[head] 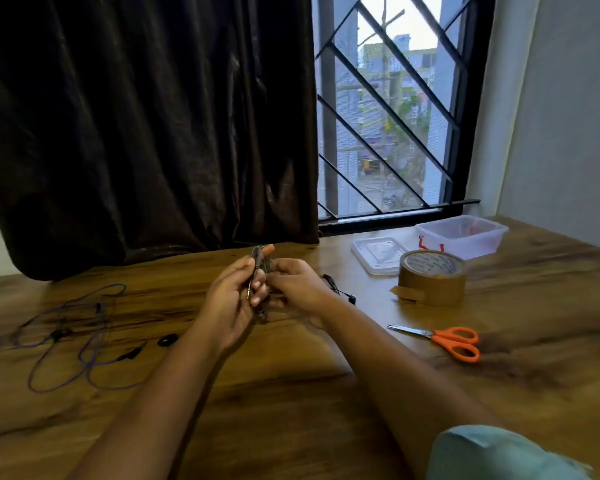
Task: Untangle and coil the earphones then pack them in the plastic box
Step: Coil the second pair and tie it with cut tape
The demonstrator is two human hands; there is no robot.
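Observation:
My left hand [234, 299] holds a dark earphone cable [257, 268] wound around its fingers, above the middle of the wooden table [291, 393]. My right hand [293, 285] pinches the same cable right beside it. The cable's loose end with a black earbud [351, 298] trails onto the table to the right of my hands. A second, blue-purple earphone [84, 337] lies in loose loops at the left. The clear plastic box [463, 235] stands open at the back right, with its lid [378, 254] lying beside it.
A roll of brown packing tape [430, 277] stands in front of the box. Orange-handled scissors [447, 341] lie at the right. A dark curtain [146, 126] and a barred window [388, 109] rise behind the table's far edge.

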